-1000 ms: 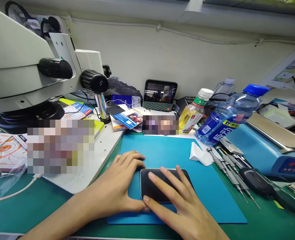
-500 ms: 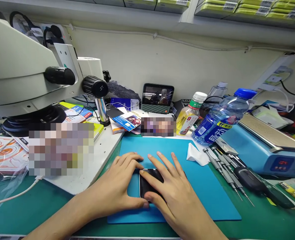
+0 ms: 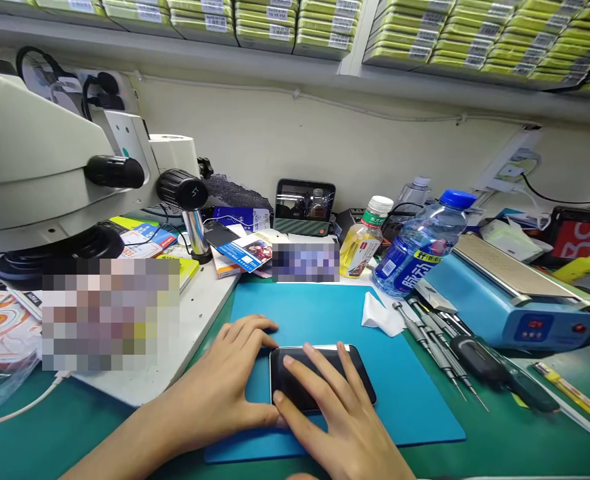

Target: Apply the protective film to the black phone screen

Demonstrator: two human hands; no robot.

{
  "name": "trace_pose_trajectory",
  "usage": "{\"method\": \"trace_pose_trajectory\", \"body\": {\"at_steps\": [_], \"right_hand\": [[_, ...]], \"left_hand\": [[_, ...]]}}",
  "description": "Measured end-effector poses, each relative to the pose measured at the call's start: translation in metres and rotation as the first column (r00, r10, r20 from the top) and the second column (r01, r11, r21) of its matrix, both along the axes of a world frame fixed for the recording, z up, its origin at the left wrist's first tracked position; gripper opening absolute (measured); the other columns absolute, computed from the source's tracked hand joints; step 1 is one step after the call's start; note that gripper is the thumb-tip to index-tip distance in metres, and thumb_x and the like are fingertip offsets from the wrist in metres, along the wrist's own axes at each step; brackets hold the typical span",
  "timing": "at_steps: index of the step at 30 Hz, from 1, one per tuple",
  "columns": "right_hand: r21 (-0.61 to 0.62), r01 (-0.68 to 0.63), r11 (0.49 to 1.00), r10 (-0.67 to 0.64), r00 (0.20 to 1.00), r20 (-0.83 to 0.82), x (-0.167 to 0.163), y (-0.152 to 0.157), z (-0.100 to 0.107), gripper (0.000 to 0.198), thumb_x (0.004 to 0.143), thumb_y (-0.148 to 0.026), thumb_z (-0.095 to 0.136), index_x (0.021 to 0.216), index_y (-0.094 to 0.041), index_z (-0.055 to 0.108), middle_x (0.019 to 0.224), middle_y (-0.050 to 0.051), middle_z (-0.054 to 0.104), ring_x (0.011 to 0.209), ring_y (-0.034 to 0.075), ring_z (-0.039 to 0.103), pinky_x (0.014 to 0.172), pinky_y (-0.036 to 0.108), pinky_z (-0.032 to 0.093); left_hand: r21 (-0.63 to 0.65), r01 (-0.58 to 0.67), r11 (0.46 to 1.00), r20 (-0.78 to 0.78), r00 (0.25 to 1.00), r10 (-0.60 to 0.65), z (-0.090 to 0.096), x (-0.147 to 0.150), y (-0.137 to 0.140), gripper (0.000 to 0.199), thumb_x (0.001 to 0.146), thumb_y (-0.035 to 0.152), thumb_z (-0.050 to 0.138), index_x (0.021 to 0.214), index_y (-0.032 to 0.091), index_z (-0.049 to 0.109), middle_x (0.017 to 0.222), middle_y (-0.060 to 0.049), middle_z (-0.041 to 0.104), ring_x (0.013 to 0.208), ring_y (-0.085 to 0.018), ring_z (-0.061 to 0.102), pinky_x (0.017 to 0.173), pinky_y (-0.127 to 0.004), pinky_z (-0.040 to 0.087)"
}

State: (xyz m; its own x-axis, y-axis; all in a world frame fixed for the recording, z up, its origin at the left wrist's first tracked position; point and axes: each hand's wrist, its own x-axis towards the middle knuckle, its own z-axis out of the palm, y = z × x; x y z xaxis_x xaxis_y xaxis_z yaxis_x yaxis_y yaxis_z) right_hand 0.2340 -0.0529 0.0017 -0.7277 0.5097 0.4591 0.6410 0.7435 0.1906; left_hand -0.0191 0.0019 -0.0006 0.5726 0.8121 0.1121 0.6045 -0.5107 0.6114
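A black-faced smartphone [image 3: 295,380] lies flat on the blue mat [image 3: 305,307], its long side running left to right. My left hand [image 3: 235,380] grips its left end, the fingertips at the top corner and the thumb at the bottom corner. Spread over the dark screen is my right hand [image 3: 345,413], with its fingers outstretched and the fingertips on the glass. This hand covers much of the phone's lower right part. The right thumb is mostly hidden at the bottom of the picture.
A microscope [image 3: 45,160] stands at left. Behind the mat are a small screen [image 3: 305,207], a yellow drink bottle [image 3: 365,240] and a blue-capped bottle [image 3: 419,247]. Several screwdrivers [image 3: 435,347], a white tissue [image 3: 382,315] and a blue heating unit [image 3: 519,313] are at right.
My right hand has shifted down and left across the phone, so more of the screen shows. My left hand stays at the phone's left end. The camera view has tilted up.
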Motion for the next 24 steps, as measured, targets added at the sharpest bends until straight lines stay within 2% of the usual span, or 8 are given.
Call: {"method": "trace_pose_trajectory", "body": {"at_steps": [2,4,7,12,16,20,24], "right_hand": [[0.016,-0.027,1.000,0.027,1.000,-0.002,0.006,-0.003,-0.002,0.067,0.098,-0.072,0.051,0.144,-0.025,0.066,0.153,0.010,0.062,0.159,0.033,0.034,0.133,0.062,0.003],[-0.017,-0.022,1.000,0.021,0.999,-0.024,0.008,-0.004,0.000,0.064,0.099,-0.072,0.051,0.142,-0.028,0.067,0.151,0.009,0.064,0.158,0.031,0.037,0.133,0.061,0.006],[-0.105,0.052,0.993,-0.060,0.996,-0.073,0.003,-0.005,0.007,0.051,0.102,-0.065,0.053,0.138,-0.033,0.069,0.155,0.007,0.060,0.157,0.030,0.039,0.132,0.063,0.015],[-0.203,0.188,0.961,-0.209,0.974,-0.083,-0.014,0.005,0.017,0.037,0.105,-0.052,0.056,0.135,-0.034,0.070,0.162,0.008,0.053,0.156,0.035,0.041,0.122,0.072,0.037],[-0.263,0.278,0.924,-0.306,0.949,-0.071,-0.025,0.015,0.021,0.032,0.108,-0.045,0.052,0.131,-0.035,0.071,0.163,0.006,0.052,0.155,0.035,0.043,0.118,0.074,0.042],[-0.231,0.295,0.927,-0.316,0.947,-0.061,-0.026,0.010,0.020,0.038,0.108,-0.045,0.052,0.139,-0.030,0.068,0.162,0.008,0.053,0.153,0.036,0.046,0.117,0.070,0.046],[-0.118,0.190,0.975,-0.192,0.981,-0.005,-0.010,-0.006,0.008,0.055,0.103,-0.056,0.057,0.147,-0.023,0.063,0.159,0.014,0.056,0.153,0.038,0.045,0.119,0.067,0.044]], "left_hand": [[-0.011,0.000,1.000,-0.012,1.000,0.000,-0.001,0.000,0.000,0.066,0.080,0.062,0.085,0.130,0.027,0.058,0.158,-0.011,0.048,0.148,-0.038,0.043,0.118,-0.057,0.042],[-0.018,0.001,1.000,-0.015,1.000,-0.001,0.000,0.000,0.000,0.068,0.079,0.064,0.086,0.130,0.027,0.058,0.158,-0.011,0.047,0.148,-0.038,0.042,0.119,-0.058,0.041],[-0.026,0.008,1.000,-0.012,1.000,-0.008,0.002,0.000,0.000,0.066,0.079,0.060,0.087,0.129,0.028,0.058,0.158,-0.010,0.047,0.149,-0.038,0.040,0.120,-0.060,0.039],[-0.022,0.015,1.000,-0.003,1.000,-0.015,0.006,0.002,-0.001,0.058,0.084,0.057,0.084,0.127,0.027,0.058,0.156,-0.012,0.048,0.149,-0.038,0.041,0.119,-0.059,0.040],[-0.027,0.004,1.000,-0.013,1.000,-0.005,0.005,0.003,-0.001,0.059,0.081,0.051,0.088,0.127,0.029,0.058,0.156,-0.010,0.049,0.149,-0.037,0.041,0.119,-0.059,0.040],[-0.036,0.001,0.999,-0.030,1.000,-0.003,0.003,0.002,-0.001,0.057,0.084,0.053,0.085,0.129,0.029,0.058,0.158,-0.010,0.047,0.149,-0.037,0.041,0.121,-0.061,0.038],[-0.033,0.002,0.999,-0.027,1.000,-0.002,0.002,0.001,0.000,0.061,0.084,0.060,0.083,0.130,0.028,0.058,0.158,-0.011,0.046,0.147,-0.038,0.042,0.119,-0.059,0.041]]}}
